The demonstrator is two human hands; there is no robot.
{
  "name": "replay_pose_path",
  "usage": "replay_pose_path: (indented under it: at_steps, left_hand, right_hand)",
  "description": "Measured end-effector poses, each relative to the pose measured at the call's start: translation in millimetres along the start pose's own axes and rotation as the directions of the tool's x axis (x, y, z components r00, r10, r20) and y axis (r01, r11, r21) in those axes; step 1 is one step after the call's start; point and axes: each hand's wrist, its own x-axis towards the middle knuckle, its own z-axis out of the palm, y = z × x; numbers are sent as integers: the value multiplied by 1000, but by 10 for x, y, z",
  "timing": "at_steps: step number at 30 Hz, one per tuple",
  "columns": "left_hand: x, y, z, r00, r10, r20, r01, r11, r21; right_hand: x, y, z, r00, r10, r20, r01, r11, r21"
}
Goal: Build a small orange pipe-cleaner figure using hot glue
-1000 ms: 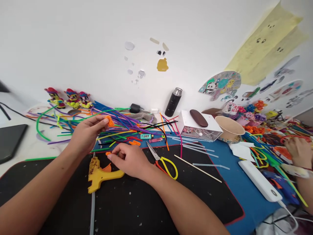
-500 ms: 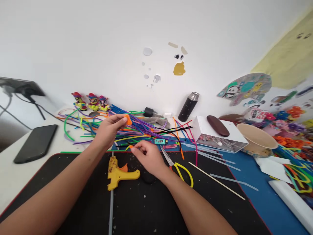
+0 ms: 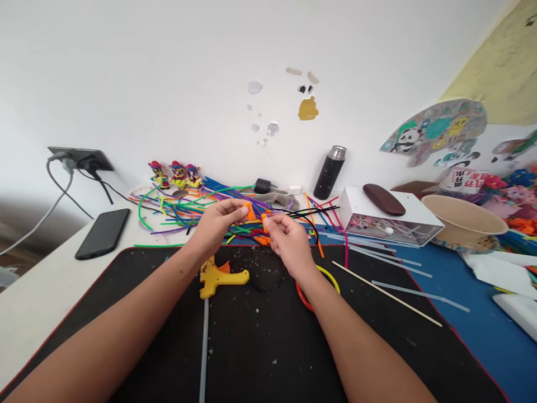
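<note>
My left hand [image 3: 220, 221] pinches a small flat orange piece [image 3: 249, 211] between thumb and fingers. A second orange piece [image 3: 264, 222] is gripped in the fingertips of my right hand [image 3: 291, 242], close to the first but apart from it. What the pieces are made of is too small to tell. Both hands are raised in front of a pile of coloured pipe cleaners [image 3: 168, 215]. Below my left wrist a yellow hot glue gun [image 3: 224, 278] lies on the black mat [image 3: 251, 347]. My right forearm partly hides scissors with yellow and red handles [image 3: 334, 278].
A phone [image 3: 103, 233] lies at the left, below a power strip [image 3: 79, 158]. Three small figures [image 3: 178, 174], a black flask [image 3: 330, 172], a white box [image 3: 390, 215] and a tan bowl [image 3: 464, 215] stand along the wall. A wooden stick [image 3: 386, 293] crosses the mat's right side.
My right hand has lifted from near the mat's edge, now holding an orange piece beside the one in my left hand. The view has turned slightly left.
</note>
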Motion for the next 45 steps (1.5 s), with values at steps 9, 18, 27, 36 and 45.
replay_pose_path:
  at_steps: [9, 18, 27, 36, 45]
  left_hand:
    - [-196, 28, 184, 1000, -20, 6, 20, 1000, 5]
    - [-248, 30, 261, 1000, -28, 9, 28, 1000, 2]
    - [-250, 34, 247, 1000, -15, 5, 15, 1000, -12]
    - [-268, 17, 257, 1000, -22, 15, 23, 999, -27]
    - [-275, 10, 252, 1000, -16, 6, 16, 999, -38]
  right_hand:
    - [21, -21, -54, 990, -136, -24, 133, 986, -98]
    - [19, -52, -66, 987, -158, -5, 156, 980, -121]
    - [7, -50, -50, 988, -155, 5, 154, 979, -136]
    - [5, -42, -47, 988, -153, 7, 153, 978, -139]
    - [0, -37, -43, 988, -153, -6, 150, 976, -155]
